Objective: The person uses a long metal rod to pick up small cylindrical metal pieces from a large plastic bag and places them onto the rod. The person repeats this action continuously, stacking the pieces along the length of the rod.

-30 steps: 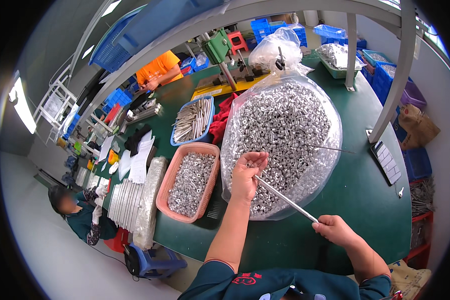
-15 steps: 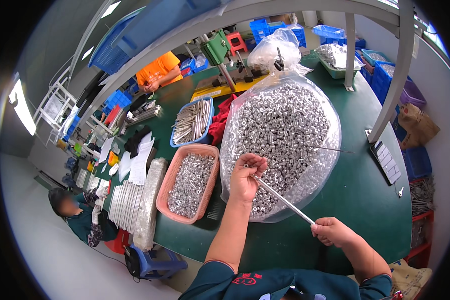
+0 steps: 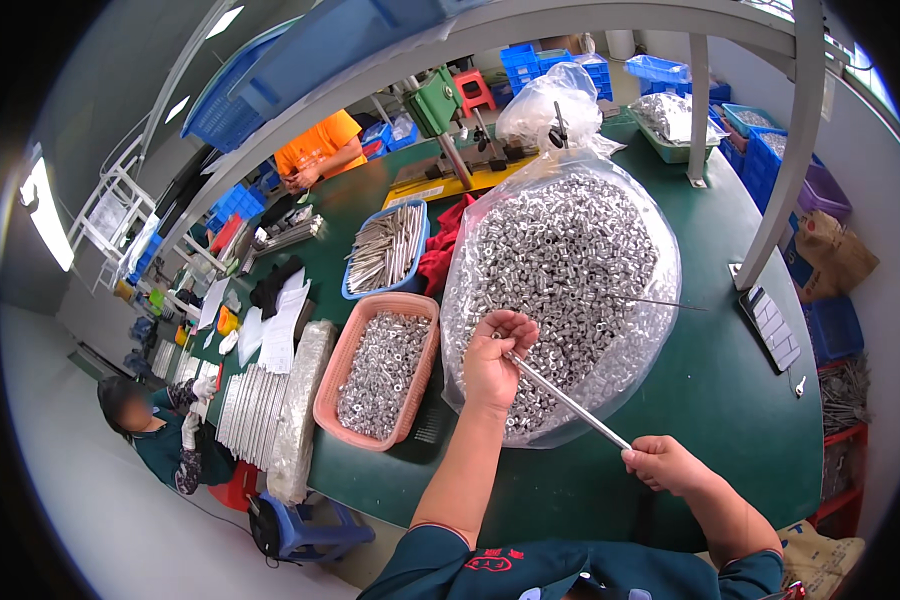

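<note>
A slim silver metal tube [image 3: 572, 402] slants between my two hands, over the near edge of a large clear plastic bag [image 3: 670, 260]. Around its upper left end, the fingers of my left hand [image 3: 493, 365] are curled, palm turned up. My right hand [image 3: 664, 464] grips the lower right end between thumb and bent fingers. Inside the open bag lies a heap of small silver metal sleeves [image 3: 570, 260]. A thin dark rod [image 3: 675, 304] sticks out of the heap toward the right.
Left of the bag stand a pink basket [image 3: 322, 418] of small metal parts and a blue basket [image 3: 375, 293] of metal pieces. A green press [image 3: 433, 100] is behind. A shelf post [image 3: 775, 190] rises at right, near a phone-like object [image 3: 770, 328]. Two co-workers sit at left and back.
Both hands keep their hold on the tube in nearly the same place. The whole view has shifted very slightly.
</note>
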`<state>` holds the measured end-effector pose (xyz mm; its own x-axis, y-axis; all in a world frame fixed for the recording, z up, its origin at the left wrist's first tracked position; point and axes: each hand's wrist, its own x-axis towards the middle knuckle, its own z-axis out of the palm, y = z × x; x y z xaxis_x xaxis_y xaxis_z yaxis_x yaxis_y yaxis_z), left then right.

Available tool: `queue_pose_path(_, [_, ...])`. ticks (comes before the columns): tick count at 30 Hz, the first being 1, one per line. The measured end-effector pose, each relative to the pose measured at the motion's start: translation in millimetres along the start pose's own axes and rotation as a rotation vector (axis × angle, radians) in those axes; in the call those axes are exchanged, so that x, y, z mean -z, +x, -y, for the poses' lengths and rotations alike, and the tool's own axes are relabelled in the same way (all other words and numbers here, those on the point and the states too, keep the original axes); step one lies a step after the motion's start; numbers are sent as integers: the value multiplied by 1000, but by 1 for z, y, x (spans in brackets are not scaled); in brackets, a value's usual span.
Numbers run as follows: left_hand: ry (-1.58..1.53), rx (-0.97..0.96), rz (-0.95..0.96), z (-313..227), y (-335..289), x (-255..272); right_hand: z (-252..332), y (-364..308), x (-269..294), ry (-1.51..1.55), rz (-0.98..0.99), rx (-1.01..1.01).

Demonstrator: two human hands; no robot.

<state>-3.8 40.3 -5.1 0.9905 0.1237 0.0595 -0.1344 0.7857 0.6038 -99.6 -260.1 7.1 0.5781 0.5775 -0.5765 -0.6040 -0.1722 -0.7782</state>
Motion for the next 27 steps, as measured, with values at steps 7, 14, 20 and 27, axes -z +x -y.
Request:
queue_pose_path(7, [-116, 54, -48, -3, 0, 0, 3, -2, -1, -37, -13, -3])
queue_pose_path(14, [-104, 107, 27, -2, 3, 7, -7, 3, -6, -234, -145, 134])
queue_pose_path(20, [-154, 124, 48, -1, 3, 1, -4, 0, -6, -211, -133, 106])
queue_pose_path(27, [-278, 113, 22, 0, -4, -11, -2, 0, -5, -12, -26, 45])
